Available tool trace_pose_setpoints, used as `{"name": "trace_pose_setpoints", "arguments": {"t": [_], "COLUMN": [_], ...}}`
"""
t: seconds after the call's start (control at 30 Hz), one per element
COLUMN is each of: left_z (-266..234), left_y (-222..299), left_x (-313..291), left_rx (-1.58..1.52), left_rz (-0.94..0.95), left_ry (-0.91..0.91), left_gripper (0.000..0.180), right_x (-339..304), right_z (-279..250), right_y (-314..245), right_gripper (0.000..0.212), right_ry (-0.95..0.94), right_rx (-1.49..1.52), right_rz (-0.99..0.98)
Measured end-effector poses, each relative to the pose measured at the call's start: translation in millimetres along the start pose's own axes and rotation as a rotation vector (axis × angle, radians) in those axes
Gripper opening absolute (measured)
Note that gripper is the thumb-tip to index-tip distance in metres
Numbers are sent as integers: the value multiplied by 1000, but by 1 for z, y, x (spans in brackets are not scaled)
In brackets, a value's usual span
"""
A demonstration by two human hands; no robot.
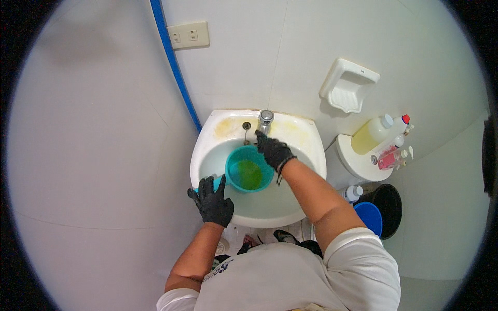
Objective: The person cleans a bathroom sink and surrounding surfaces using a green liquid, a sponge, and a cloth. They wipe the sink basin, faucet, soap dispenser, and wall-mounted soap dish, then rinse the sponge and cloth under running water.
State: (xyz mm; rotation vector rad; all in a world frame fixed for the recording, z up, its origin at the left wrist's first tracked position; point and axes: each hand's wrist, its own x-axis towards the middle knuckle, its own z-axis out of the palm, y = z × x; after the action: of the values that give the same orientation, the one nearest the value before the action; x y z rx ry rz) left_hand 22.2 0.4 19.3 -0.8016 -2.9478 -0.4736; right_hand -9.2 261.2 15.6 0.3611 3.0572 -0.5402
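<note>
A teal plastic dipper (229, 160) sits in the white washbasin (206, 124), with yellow-green liquid (250, 175) in its bottom. Over the basin's left rim, my left hand (212, 203), in a black glove, grips the dipper's handle (220, 182). My right hand (275, 152), also black-gloved, is at the dipper's upper right rim, just below the chrome faucet (265, 118). One of its fingers points up beside the spout; the rest curl under the palm and are hidden. Whether it touches the faucet or holds anything does not show.
Right of the basin, a white toilet tank lid (348, 159) carries a jug of yellow liquid (367, 136) and several bottles. Below stand a blue bucket (369, 218) and a black bucket (390, 210). A soap dish (350, 86) and an outlet (189, 35) are on the wall.
</note>
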Motion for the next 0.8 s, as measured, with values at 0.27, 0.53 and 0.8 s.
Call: {"name": "trace_pose_setpoints", "arguments": {"t": [0.27, 0.53, 0.8], "left_z": [1, 2, 2], "left_y": [-1, -6, -7], "left_x": [3, 0, -1], "left_rx": [8, -32, -74], "left_rz": [31, 0, -12], "left_ry": [34, 18, -47], "left_gripper": [71, 69, 65], "right_x": [-9, -41, 7], "right_z": [-3, -56, -17], "right_y": [-1, -23, -14], "right_gripper": [48, 41, 47], "right_ry": [-6, -95, -110], "right_rx": [62, -330, -224], "right_rz": [-41, -87, 6]}}
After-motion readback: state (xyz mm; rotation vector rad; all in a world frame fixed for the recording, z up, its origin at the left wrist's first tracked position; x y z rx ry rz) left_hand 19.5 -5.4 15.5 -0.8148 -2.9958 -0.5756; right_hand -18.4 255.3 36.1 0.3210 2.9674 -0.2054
